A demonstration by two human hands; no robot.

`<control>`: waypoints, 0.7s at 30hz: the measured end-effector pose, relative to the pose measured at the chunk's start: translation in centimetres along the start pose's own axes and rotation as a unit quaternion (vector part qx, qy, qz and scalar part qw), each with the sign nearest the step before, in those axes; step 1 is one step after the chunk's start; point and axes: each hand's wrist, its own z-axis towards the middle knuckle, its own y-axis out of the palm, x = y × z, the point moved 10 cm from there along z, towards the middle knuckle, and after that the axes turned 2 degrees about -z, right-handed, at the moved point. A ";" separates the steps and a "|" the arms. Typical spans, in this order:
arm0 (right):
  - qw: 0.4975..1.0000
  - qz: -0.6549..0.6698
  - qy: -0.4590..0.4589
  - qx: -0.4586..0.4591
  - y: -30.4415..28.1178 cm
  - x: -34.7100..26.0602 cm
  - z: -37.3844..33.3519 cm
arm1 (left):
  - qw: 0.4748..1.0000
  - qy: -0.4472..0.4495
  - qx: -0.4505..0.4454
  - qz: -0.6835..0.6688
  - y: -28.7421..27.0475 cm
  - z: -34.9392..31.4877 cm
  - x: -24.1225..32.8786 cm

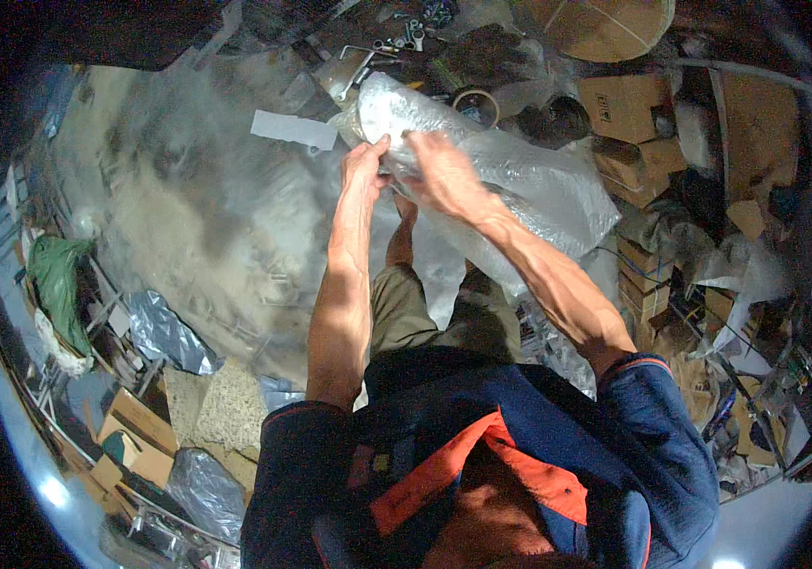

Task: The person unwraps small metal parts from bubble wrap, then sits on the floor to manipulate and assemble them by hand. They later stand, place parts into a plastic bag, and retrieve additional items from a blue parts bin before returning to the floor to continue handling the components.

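A sheet of clear bubble wrap (548, 194) spreads in front of me, from the middle toward the right. Its far left end lies over something white and bright (384, 106), whose kind I cannot make out. My left hand (364, 164) is closed on the near left edge of the wrap, thumb and fingers pinched together. Over the wrap just to the right is my right hand (444, 173), smeared by motion, so its fingers do not show clearly. A tape roll (476, 109) sits beyond the wrap's far edge.
A white rectangular sheet (294, 130) lies left of the wrap on a dusty grey floor (197, 209). Metal hand tools (406, 40) are at the far side. Cardboard boxes (626, 102) crowd the right. Silver plastic (167, 332) and a green bag (60, 284) lie at left.
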 end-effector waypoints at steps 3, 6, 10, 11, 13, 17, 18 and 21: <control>0.989 -0.136 0.047 0.013 -3.1 3.2 -1.7 | 0.996 0.077 0.036 0.035 -0.7 -0.6 0.3; 0.953 -0.141 0.075 -0.256 3.5 4.6 -4.1 | 0.982 0.155 0.076 0.078 -1.1 -1.1 1.2; 0.986 -0.159 0.016 -0.045 4.9 0.3 -5.3 | 0.966 0.172 0.115 0.156 -1.8 -0.8 1.5; 0.988 -0.153 0.019 -0.007 5.1 -0.3 -5.8 | 0.970 0.176 0.099 0.138 -1.9 -0.9 1.3; 0.988 -0.148 0.026 0.030 5.3 -0.4 -5.9 | 0.976 0.182 0.089 0.081 -2.6 -1.1 0.4; 0.994 -0.084 0.063 -0.013 5.2 1.1 -5.7 | 0.956 0.105 0.055 -0.268 -3.3 -1.4 -5.4; 0.996 -0.050 0.075 -0.020 5.0 1.4 -5.6 | 0.957 0.059 0.063 -0.277 -3.2 -1.2 -7.3; 0.998 -0.006 0.063 0.008 3.8 1.0 -4.4 | 0.962 -0.076 -0.019 -0.263 -0.6 -0.2 -11.1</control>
